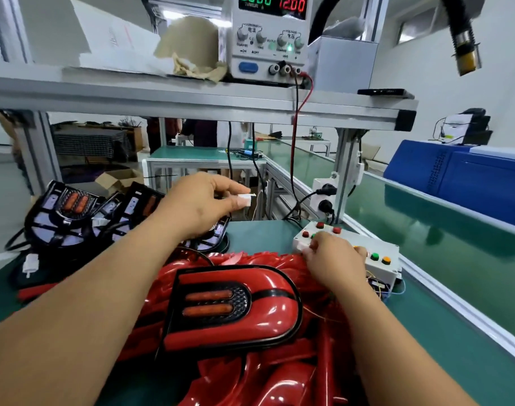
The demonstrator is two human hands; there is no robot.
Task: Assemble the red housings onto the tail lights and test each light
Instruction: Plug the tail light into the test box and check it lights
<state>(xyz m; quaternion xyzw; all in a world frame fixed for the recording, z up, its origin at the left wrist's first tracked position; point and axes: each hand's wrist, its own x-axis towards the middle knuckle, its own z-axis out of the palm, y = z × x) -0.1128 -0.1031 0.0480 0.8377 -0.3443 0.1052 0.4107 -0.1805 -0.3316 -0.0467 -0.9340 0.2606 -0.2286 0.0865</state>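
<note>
A left hand (203, 200) pinches a white connector (246, 199) between thumb and forefinger, apparently ready to plug in for testing, while the right hand (335, 259) curls at the button box (361, 241) (its grip cannot be made out), the red-housed tail light (232, 306) lying between the forearms atop spare red housings (250, 376).

You are at an assembly station on a small factory floor. Your green-matted bench (262, 232) sits under an aluminium-profile shelf (191, 102) carrying a bench power supply (268, 36), whose red and black leads (294, 142) drop towards a white push-button test box (388, 268). A long green conveyor belt (426, 224) runs past on your right, more green benches (206, 155) stand behind, and red housings (279, 373) and bare tail lights (63, 221) lie piled before you.
</note>
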